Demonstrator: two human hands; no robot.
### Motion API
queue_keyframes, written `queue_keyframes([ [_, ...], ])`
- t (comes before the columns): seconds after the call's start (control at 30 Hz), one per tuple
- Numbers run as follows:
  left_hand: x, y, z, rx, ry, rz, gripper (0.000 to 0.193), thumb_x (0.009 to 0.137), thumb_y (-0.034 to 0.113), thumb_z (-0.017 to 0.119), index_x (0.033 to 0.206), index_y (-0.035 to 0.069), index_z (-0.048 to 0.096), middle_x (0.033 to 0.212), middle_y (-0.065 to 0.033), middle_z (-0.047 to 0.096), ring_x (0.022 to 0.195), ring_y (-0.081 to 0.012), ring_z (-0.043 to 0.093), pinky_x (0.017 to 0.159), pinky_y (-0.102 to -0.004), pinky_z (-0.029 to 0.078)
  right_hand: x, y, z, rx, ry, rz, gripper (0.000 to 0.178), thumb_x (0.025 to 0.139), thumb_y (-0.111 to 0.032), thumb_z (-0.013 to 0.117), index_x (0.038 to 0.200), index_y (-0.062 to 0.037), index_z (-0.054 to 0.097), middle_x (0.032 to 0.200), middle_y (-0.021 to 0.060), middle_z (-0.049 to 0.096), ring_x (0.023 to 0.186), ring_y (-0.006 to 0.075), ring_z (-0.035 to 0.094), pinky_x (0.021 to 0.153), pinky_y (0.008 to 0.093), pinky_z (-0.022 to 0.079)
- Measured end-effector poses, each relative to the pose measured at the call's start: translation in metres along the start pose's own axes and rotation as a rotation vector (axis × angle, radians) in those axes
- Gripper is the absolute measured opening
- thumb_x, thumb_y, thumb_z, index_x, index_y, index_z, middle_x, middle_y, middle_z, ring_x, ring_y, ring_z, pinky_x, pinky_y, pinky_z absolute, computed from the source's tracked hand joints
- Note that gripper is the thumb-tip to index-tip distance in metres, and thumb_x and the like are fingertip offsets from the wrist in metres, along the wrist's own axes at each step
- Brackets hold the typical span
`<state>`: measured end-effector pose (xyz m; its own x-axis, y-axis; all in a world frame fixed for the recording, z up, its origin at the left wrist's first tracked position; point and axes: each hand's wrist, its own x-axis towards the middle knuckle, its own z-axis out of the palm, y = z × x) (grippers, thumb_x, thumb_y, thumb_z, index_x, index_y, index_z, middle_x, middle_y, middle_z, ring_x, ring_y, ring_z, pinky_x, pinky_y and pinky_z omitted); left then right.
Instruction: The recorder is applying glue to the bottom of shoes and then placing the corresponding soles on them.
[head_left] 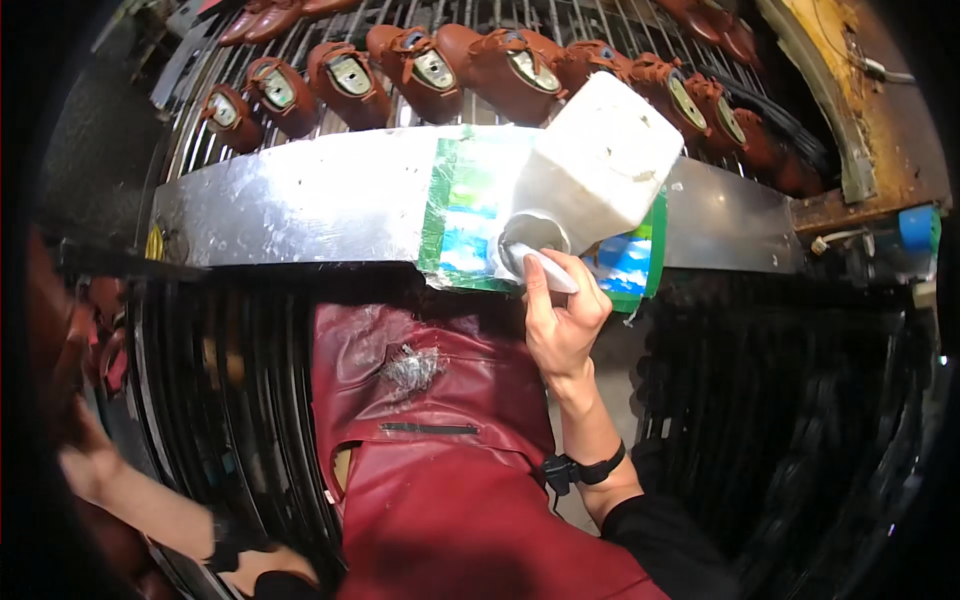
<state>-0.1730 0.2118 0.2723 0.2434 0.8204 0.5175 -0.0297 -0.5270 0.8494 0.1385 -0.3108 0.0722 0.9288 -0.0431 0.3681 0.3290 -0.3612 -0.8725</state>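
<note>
My right hand (570, 310) is closed in a pinch around a white, flat-handled tool (552, 272). The tool's far end reaches into the round mouth of a white plastic container (607, 150). That container rests tilted on the metal ledge, over a sheet with green edges (462, 215), its mouth toward me. At the far left, my left hand (88, 455) is stretched out low beside the rack. It is blurred and in shadow, so its fingers are not clear. Reddish-brown shapes (75, 335), perhaps shoes, lie just beyond it.
Several brown lace-up shoes (350, 82) stand in a row on metal rollers behind the metal ledge (300, 200). Dark slatted racks (230, 380) flank me on both sides. A worn yellowish frame (825, 90) rises at the right. A dark red apron (440, 450) covers my lap.
</note>
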Motion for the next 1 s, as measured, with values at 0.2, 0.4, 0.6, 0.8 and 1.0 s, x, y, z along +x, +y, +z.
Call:
queue_keyframes([
  [0.2,-0.176,-0.065,0.176,-0.064,-0.354,0.272,0.053,0.100,0.018,0.066,0.147,-0.001,0.050,0.149,-0.0227,0.054,0.129,-0.0285,0.061,0.103,-0.0455,0.053,-0.007,0.004,0.016,-0.088,0.032,-0.009,0.013,0.097,-0.006,0.075,0.100,0.0061,0.071,0.081,0.0164,0.071,0.065,0.0269,0.070,0.059,0.0345,0.055],
  [0.4,-0.260,-0.132,0.239,0.028,-0.727,0.437,0.032,0.103,0.014,0.062,0.134,0.008,0.052,0.140,-0.0229,0.063,0.127,-0.0389,0.064,0.104,-0.0496,0.054,-0.009,-0.025,0.010,0.768,0.185,0.740,0.023,0.105,-0.020,0.068,0.102,0.0037,0.068,0.075,0.0119,0.069,0.053,0.0170,0.066,0.044,0.0294,0.054],
  [0.6,-0.263,-0.140,0.242,0.080,-0.786,0.816,0.026,0.102,0.013,0.061,0.127,0.015,0.051,0.140,-0.0219,0.064,0.129,-0.0429,0.062,0.104,-0.0521,0.050,-0.026,-0.045,0.053,0.964,-0.262,0.790,0.018,0.103,-0.012,0.069,0.108,0.0049,0.065,0.084,0.0172,0.072,0.058,0.0187,0.068,0.046,0.0295,0.053],
  [0.8,-0.264,-0.138,0.237,0.094,-0.786,0.760,0.030,0.101,0.011,0.063,0.128,0.016,0.050,0.144,-0.0212,0.060,0.131,-0.0420,0.060,0.101,-0.0519,0.051,-0.017,-0.046,0.090,0.764,-0.408,0.605,0.014,0.100,-0.007,0.073,0.102,0.0062,0.069,0.083,0.0118,0.073,0.057,0.0125,0.067,0.047,0.0261,0.052],
  [1.0,-0.267,-0.144,0.240,0.041,-0.747,0.756,0.028,0.102,0.011,0.061,0.128,0.016,0.051,0.142,-0.0209,0.061,0.130,-0.0430,0.060,0.098,-0.0517,0.053,0.036,-0.025,0.145,0.527,-0.314,0.485,0.018,0.100,-0.013,0.074,0.093,0.0038,0.071,0.075,0.0077,0.072,0.052,0.0113,0.065,0.044,0.0252,0.050],
])
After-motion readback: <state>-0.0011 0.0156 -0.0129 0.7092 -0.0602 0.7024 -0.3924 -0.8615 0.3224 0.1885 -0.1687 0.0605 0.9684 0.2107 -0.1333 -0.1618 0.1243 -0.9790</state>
